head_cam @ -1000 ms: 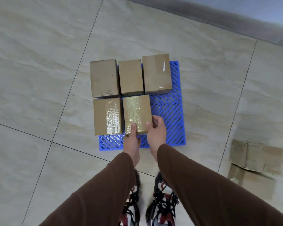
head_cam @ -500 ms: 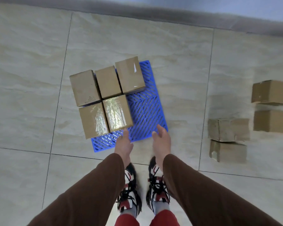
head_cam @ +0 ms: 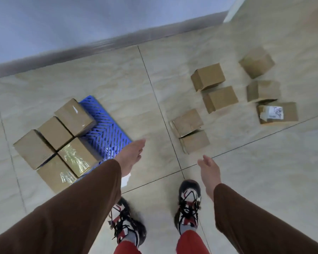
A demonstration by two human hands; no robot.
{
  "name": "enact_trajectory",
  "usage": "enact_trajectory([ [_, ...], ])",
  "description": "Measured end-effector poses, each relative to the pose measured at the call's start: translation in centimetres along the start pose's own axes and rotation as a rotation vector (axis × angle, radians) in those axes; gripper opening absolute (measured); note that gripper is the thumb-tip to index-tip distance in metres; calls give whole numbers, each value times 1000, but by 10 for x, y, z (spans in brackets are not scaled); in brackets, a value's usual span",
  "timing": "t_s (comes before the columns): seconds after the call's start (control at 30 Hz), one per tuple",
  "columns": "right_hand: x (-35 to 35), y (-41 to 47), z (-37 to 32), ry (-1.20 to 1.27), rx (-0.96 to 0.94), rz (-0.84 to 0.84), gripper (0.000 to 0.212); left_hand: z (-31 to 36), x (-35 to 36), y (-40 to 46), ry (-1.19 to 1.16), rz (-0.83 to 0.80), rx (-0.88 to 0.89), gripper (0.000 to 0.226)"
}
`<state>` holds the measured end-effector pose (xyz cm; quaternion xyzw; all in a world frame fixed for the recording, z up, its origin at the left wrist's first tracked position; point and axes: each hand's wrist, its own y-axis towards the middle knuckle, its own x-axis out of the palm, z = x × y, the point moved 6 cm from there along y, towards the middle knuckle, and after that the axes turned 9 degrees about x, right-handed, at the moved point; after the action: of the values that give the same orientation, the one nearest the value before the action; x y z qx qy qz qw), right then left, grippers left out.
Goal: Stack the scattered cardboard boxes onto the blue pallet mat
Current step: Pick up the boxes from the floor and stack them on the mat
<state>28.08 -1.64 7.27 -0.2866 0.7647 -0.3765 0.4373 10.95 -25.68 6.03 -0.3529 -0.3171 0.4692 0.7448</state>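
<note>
Brown cardboard boxes point(head_cam: 207, 76); one with a white label point(head_cam: 274, 112). Blue pallet mat point(head_cam: 106, 132), lattice-patterned. Beige floor tiles point(head_cam: 108, 85), marble-veined, dark grout. Brown sleeves point(head_cam: 77, 208). Red trousers point(head_cam: 191, 242). White-red-black trainers point(head_cam: 189, 204). Grey skirting point(head_cam: 99, 43).

blue slatted plastic pallet mat point(head_cam: 106, 138): flat on floor | five brown cardboard boxes point(head_cam: 57, 142): packed together on its left part | seven brown cardboard boxes point(head_cam: 220, 99): scattered on floor, well right

Matt brown cardboard boxes point(head_cam: 207, 76), glossy tape on one box point(head_cam: 75, 157), blue plastic lattice mat point(head_cam: 106, 131), polished marbled floor tiles point(head_cam: 103, 81)
</note>
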Motion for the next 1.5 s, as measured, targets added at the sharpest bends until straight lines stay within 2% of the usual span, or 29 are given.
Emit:
enact_trajectory([
  [0.23,-91,67,-21,-115,-47,116,57,5,65,29,490,76,62,53],
  [0.37,-109,104,-57,-300,-204,127,63,2,87,47,624,261,120,71],
  [0.47,-98,129,-91,-476,-340,122,67,7,91,65,725,463,227,74],
  [0.53,-81,145,-107,-554,-409,91,67,7,98,80,744,533,280,74],
  [0.67,-40,182,-126,-574,-463,10,66,-3,125,122,661,541,309,73],
  [0.8,-3,223,-138,-555,-445,-87,65,-22,149,176,470,511,263,72],
  [1.0,35,258,-128,-461,-219,-251,66,-52,182,228,81,431,-24,68],
  [1.07,40,257,-126,-410,-172,-281,64,-59,186,236,-26,415,-64,69],
  [1.23,43,225,-141,-352,-211,-297,55,-43,171,213,-119,427,29,61],
  [1.37,48,164,-158,-320,-275,-314,47,-12,133,163,-83,448,162,51],
  [1.5,67,102,-161,-301,-337,-377,37,15,82,106,42,486,254,54],
])
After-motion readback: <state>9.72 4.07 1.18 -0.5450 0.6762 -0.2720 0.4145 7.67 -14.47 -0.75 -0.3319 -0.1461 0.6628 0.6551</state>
